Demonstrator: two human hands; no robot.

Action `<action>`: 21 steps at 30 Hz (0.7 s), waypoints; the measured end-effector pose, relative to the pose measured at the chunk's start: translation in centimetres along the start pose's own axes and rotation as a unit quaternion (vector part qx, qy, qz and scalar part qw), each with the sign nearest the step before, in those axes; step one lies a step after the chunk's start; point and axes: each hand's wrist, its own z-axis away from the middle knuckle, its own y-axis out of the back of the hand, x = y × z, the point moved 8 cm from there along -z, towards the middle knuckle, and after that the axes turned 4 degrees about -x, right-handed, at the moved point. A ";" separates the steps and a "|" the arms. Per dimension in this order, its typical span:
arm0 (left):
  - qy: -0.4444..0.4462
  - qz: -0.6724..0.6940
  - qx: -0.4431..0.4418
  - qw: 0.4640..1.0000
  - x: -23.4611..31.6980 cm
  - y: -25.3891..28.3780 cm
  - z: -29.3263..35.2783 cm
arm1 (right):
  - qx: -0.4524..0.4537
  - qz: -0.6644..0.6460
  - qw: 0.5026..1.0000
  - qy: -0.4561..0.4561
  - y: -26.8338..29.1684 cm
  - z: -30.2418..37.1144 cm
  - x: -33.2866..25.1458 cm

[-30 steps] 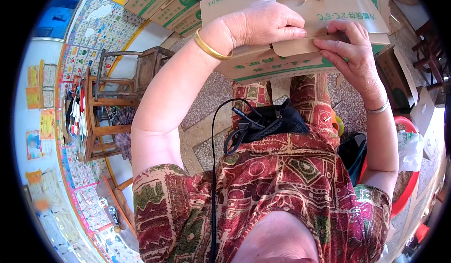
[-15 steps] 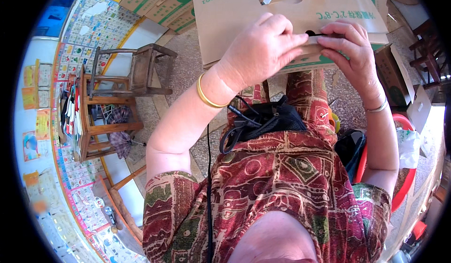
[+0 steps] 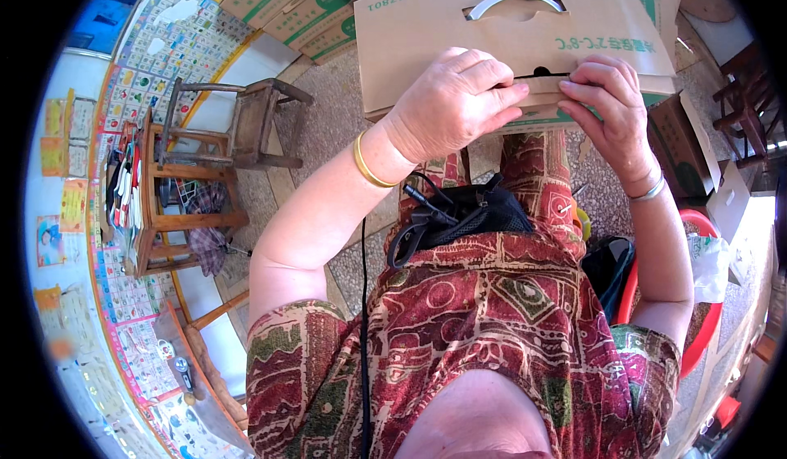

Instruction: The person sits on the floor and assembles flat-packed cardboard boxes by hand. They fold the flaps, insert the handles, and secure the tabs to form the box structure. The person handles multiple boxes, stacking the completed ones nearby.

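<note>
A brown cardboard box (image 3: pixel 410 45) with green print lies in front of my lap, its lid down and a white plastic handle (image 3: pixel 515 2) coming through a slot in the lid. My left hand (image 3: pixel 459 98), with a gold bangle at the wrist, pinches the box's front tuck flap (image 3: pixel 543 87) at the lid edge. On the same flap, further right, the fingers of my right hand (image 3: pixel 608 102) are closed. A small dark notch shows in the lid edge between the hands. The thumbs are partly hidden.
Stacked cardboard boxes (image 3: pixel 316 18) stand at the far left. A wooden chair (image 3: pixel 254 123) and a wooden stand (image 3: pixel 188 223) are on the left. An opened carton (image 3: pixel 680 143) lies at right, above a red basin (image 3: pixel 703 346). A black pouch (image 3: pixel 484 211) rests at my waist.
My fingertips have drawn slightly apart along the flap, showing more of it between them. The left hand sits a little lower; the box appears shifted slightly right in view.
</note>
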 end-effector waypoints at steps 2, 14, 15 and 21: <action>-0.005 -0.005 0.008 1.000 -0.6 0.0 -0.3 | 0.015 0.008 1.000 -0.006 -0.1 -0.3 0.7; 0.050 0.031 -0.007 0.998 -0.5 0.7 -1.3 | 0.042 -0.012 0.999 -0.019 0.0 -0.1 0.8; 0.041 0.033 -0.020 0.998 -0.5 0.4 -1.2 | 0.042 -0.012 0.999 -0.018 0.0 0.0 0.6; 0.087 0.111 -0.061 0.988 -1.7 0.2 -1.3 | 0.032 -0.001 0.999 -0.007 0.2 -0.2 0.6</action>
